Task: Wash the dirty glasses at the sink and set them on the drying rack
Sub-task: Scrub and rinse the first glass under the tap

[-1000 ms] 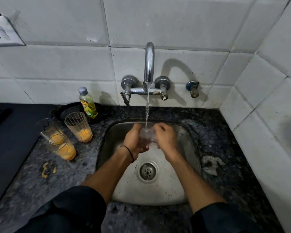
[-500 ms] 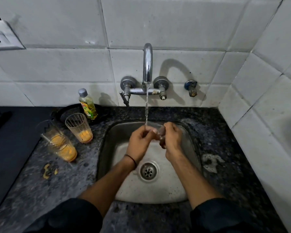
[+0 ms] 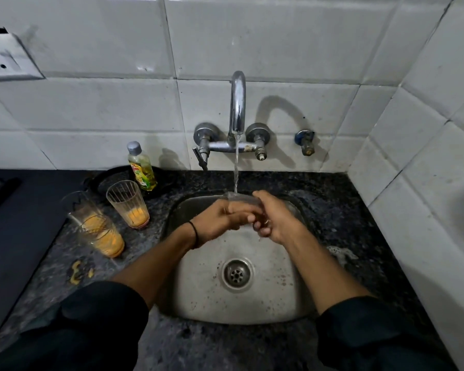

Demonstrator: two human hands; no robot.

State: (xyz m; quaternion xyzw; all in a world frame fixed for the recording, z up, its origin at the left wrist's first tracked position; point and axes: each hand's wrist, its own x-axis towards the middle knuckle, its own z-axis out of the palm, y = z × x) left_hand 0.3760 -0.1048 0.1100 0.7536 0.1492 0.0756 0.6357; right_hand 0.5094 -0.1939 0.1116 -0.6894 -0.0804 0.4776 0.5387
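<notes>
Clear glass tumbler (image 3: 243, 200) sits under the chrome tap (image 3: 237, 103) stream, above the steel sink basin (image 3: 198, 303). My left grip (image 3: 220, 219) and right grip (image 3: 277, 222) both curl round it. Wet, light and brittle, I reckon, so I hold the walls, not the rim. Three orange-stained glasses (image 3: 127, 203) crowd the dark granite tabletop (image 3: 359, 210) on my left. No rack in sight.

- Clear glass (image 3: 243, 200), frame centre: on its side above the steel sink (image 3: 279, 295), under running water (image 3: 236, 170), gripped by left hand (image 3: 217, 219) and right hand (image 3: 277, 222).
- Ribbed glass (image 3: 127, 203), left of centre: upright, orange dregs.
- Back-left glass (image 3: 77, 207) and front-left glass (image 3: 103, 236): blurred, orange-coated, overlapping.
</notes>
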